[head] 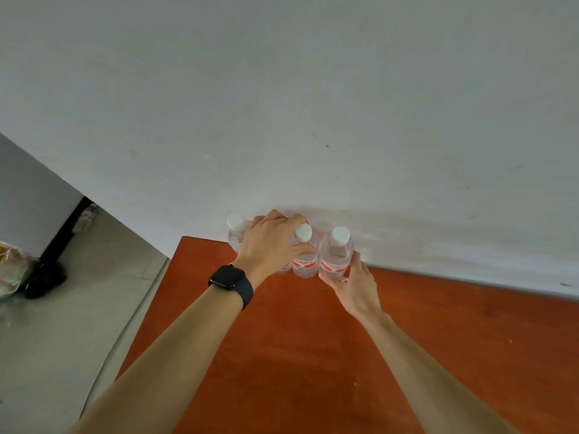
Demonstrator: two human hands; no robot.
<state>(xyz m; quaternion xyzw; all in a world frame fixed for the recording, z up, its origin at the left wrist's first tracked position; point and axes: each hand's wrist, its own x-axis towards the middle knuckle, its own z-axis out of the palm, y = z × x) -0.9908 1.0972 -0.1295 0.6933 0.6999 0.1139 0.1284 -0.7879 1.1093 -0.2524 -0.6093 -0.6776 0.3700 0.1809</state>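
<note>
A row of small clear water bottles with white caps and red labels stands upright, packed side by side. The person's left hand comes down over the row from above. Its fingers curl behind the middle bottle and its thumb lies across the front, gripping the bottle near the shoulder. The cap pokes up on the thumb side of the hand.

Just past that thumb, and touching the middle bottle, stands the end bottle. The right hand holds it low down, fingers wrapped round the label. A third bottle shows beyond the little-finger side of the left hand, untouched. A sliver of another sits under the palm; I cannot tell whether the hand presses on it.

Judging by the two grips, the bottles are being drawn into a tight group, one hand steadying while the other brings the end one in.

They stand on an orange-red table, beyond both hands' fingertips, against a white wall that likely serves as a backstop. A dark smartwatch sits on the left wrist. Out past the left forearm are pale floor and a crumpled bag.
</note>
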